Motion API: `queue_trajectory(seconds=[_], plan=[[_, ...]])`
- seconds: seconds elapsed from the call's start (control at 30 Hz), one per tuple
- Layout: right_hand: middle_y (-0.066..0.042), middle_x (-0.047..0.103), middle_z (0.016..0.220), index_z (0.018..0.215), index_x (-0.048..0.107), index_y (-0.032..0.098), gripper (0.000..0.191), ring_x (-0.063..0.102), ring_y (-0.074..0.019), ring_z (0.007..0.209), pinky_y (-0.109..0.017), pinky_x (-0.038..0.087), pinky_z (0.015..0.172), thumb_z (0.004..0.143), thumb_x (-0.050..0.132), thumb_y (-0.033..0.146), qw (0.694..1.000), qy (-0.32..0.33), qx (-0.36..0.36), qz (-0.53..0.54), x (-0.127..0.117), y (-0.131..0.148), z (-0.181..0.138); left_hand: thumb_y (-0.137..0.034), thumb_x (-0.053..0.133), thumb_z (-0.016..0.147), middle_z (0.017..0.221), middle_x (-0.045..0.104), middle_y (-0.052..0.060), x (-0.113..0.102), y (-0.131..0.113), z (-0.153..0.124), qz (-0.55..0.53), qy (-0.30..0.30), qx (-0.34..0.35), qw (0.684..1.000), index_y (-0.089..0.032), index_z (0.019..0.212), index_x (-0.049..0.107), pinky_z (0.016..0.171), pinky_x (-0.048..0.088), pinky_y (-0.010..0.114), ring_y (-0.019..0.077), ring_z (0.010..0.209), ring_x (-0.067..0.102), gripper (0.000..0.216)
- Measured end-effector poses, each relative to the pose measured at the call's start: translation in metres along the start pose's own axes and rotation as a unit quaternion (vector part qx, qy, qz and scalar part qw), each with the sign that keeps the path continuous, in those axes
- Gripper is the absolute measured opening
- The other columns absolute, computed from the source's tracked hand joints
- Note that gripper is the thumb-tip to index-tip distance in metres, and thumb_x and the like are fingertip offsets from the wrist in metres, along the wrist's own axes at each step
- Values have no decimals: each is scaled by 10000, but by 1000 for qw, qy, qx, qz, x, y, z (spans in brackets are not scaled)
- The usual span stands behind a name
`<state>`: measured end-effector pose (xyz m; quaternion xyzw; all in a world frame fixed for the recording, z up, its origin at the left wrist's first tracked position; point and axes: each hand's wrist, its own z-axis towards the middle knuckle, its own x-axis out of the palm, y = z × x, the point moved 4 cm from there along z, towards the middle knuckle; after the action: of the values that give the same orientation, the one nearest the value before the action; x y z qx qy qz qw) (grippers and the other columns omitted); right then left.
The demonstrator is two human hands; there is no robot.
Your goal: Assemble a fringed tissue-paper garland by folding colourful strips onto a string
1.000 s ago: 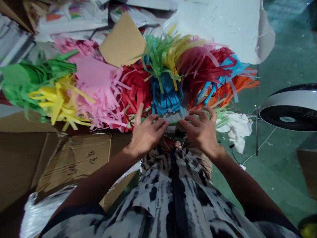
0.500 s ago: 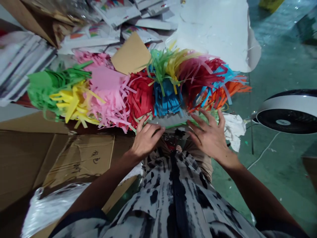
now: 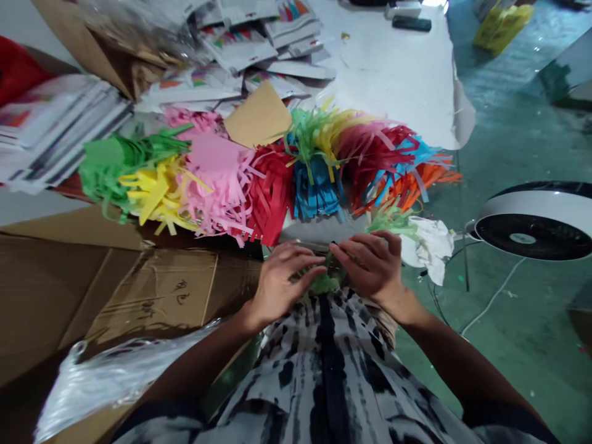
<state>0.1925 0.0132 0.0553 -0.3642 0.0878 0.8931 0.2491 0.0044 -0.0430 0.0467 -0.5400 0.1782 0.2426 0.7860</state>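
Note:
Close to my waist, some light green fringed tissue paper [image 3: 324, 283] shows between my hands, mostly covered by the fingers. My left hand [image 3: 282, 277] is curled round its left side. The fingers of my right hand [image 3: 372, 262] are bent together and pinch its upper right part. Just beyond the hands lies a row of paper tassels: green [image 3: 108, 163], yellow [image 3: 160, 191], pink [image 3: 215, 179], red [image 3: 271, 191], blue [image 3: 319, 188] and orange [image 3: 420, 182]. Another light green fringe [image 3: 391, 221] sits at the table edge to the right of my right hand.
Printed white packets [image 3: 235, 43] are heaped at the back, with a stack of packets [image 3: 65, 129] at left. A tan card [image 3: 259, 116] lies behind the tassels. A cardboard box [image 3: 152, 290] stands left, crumpled white tissue [image 3: 430, 246] and a white-and-black fan [image 3: 536, 222] right.
Both hands have drawn back from the table edge towards my waist and closed. Green fringed paper is now between them. The view has shifted slightly.

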Motion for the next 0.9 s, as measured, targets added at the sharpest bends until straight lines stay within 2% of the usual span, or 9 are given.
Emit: queue_trajectory(seconds=[0.1,0.2,0.3,0.4,0.53,0.63,0.7,0.8,0.9], plan=[[93,814,901,979,748,308,190,721,-148,892,-414,464,968,892,819,154,999,-41,-18,-6,-21,2,11,-403,739,957,1084,809,68,-1,-7,11,-185,88,-188,961,-225,1096,825,882,547,319,210,997,733,242],[124,808,887,938,751,342,168,724,-132,868,-405,465,984,908,812,189,998,-54,-25,-10,-38,8,22,-490,822,855,881,785,53,6,-11,13,-337,183,-306,872,-174,894,821,700,501,264,168,776,691,319],[115,811,886,965,766,350,169,722,-145,869,-418,449,1001,914,803,193,998,-58,-26,-11,-44,7,28,-481,934,704,692,681,-4,13,-9,10,-460,170,-388,780,-165,770,741,562,428,226,103,577,590,376],[105,818,927,1035,769,368,236,727,-175,922,-453,427,1023,908,790,171,998,-53,-28,-17,-40,0,30,-416,978,639,633,628,-30,18,-8,9,-506,148,-415,742,-166,722,700,510,399,213,83,508,553,383],[97,812,904,1027,761,384,241,716,-205,975,-477,406,1029,908,774,175,998,-30,40,47,-32,-14,39,-412,985,631,625,635,-22,16,-7,17,-481,105,-392,777,-161,698,726,515,414,224,87,514,553,366],[38,789,852,928,761,309,91,680,-234,972,-470,438,955,915,773,219,980,16,124,156,-29,-19,51,-417,973,664,683,675,2,10,-3,30,-416,63,-330,845,-172,712,771,564,443,231,102,594,590,321],[13,753,807,859,752,271,87,651,-218,912,-425,473,874,936,747,230,949,53,184,252,-27,-21,57,-390,980,659,844,732,41,6,-3,41,-391,48,-263,881,-182,675,780,698,512,250,141,787,669,290],[1,721,791,828,753,253,124,623,-194,857,-370,497,806,948,731,229,907,60,231,348,-26,-26,65,-373,977,670,1022,759,83,5,-5,55,-400,76,-207,890,-187,654,789,860,548,312,202,985,696,265],[-4,732,842,898,773,262,79,635,-193,897,-364,510,840,955,726,233,897,32,232,375,-29,-32,73,-348,965,700,904,768,72,-2,-8,69,-390,48,-179,902,-202,703,810,864,555,348,209,924,699,213]])
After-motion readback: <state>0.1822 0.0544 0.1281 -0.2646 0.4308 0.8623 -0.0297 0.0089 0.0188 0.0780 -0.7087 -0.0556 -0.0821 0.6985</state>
